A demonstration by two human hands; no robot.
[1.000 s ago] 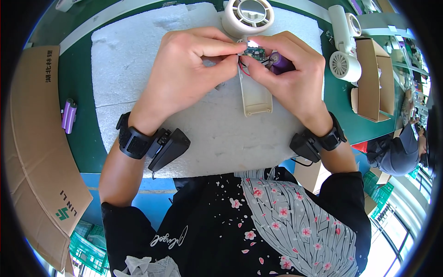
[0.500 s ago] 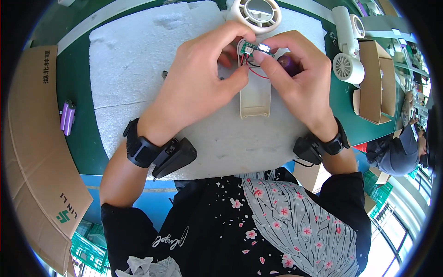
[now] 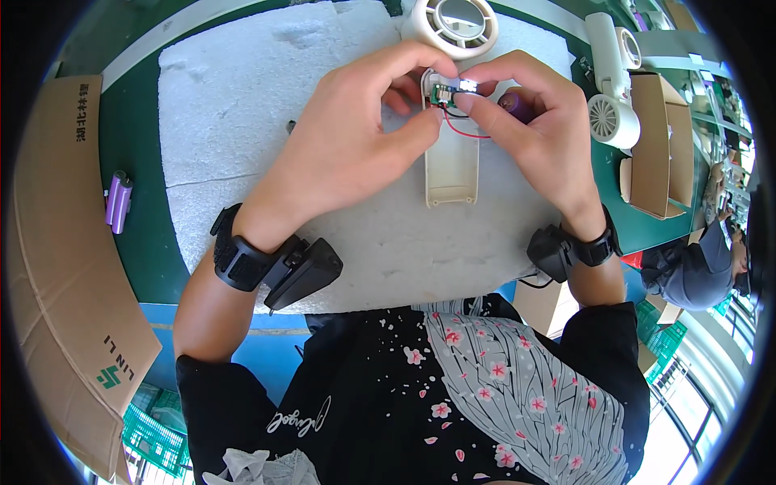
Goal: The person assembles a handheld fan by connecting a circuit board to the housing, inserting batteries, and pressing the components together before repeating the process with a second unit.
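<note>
A cream handheld fan (image 3: 488,31) lies with its round head away from me and its open handle shell (image 3: 451,174) toward me. My left hand (image 3: 356,133) is closed around the upper handle, its thumb and forefinger on either side of the shell. A small green circuit board (image 3: 441,94) with a bright white lit part sits at the top of the shell. My right hand (image 3: 537,129) pinches the board's right end and also keeps a purple battery cell (image 3: 516,105) under its curled fingers. A red wire (image 3: 464,132) loops below the board.
A white foam sheet (image 3: 218,121) covers the green table. Purple cells (image 3: 119,206) lie at the left beside a large cardboard box (image 3: 65,283). At the right are another cream fan (image 3: 612,121) and an open carton (image 3: 649,153). A person (image 3: 695,267) is farther right.
The fan and both hands have shifted slightly right. The board has turned and lies closer over the shell, and the red wire's loop has swung outward to the right.
</note>
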